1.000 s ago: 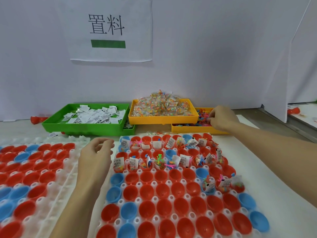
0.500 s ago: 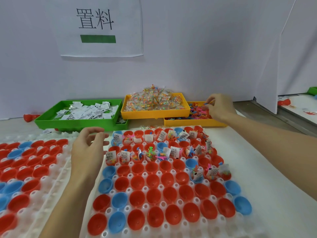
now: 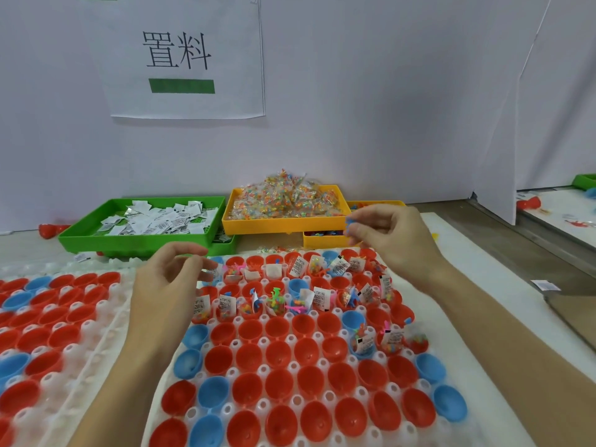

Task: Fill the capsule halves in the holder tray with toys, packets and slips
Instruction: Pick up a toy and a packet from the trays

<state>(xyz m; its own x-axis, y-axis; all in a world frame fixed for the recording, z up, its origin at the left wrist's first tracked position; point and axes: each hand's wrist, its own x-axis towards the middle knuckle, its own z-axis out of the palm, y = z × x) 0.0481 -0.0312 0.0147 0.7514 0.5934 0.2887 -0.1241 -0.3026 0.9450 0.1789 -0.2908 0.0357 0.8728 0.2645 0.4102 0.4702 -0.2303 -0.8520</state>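
A white holder tray [image 3: 292, 341] full of red and blue capsule halves lies in front of me. Its two far rows and a few halves at the right hold toys, packets and slips; the near rows are bare. My right hand [image 3: 392, 235] hovers above the tray's far right corner and pinches a small blue toy [image 3: 350, 222] at its fingertips. My left hand [image 3: 167, 280] hangs over the tray's far left corner with fingers loosely curled, and nothing is visible in them.
A green bin of white slips [image 3: 145, 221], a yellow bin of packets [image 3: 285, 206] and a lower yellow bin of toys [image 3: 325, 238] stand along the back wall. A second capsule tray [image 3: 54, 321] lies at the left. The table's edge runs along the right.
My right hand has come back from the toy bin toward the tray with a blue toy pinched. My left hand has barely moved. The view has tilted down and closer.
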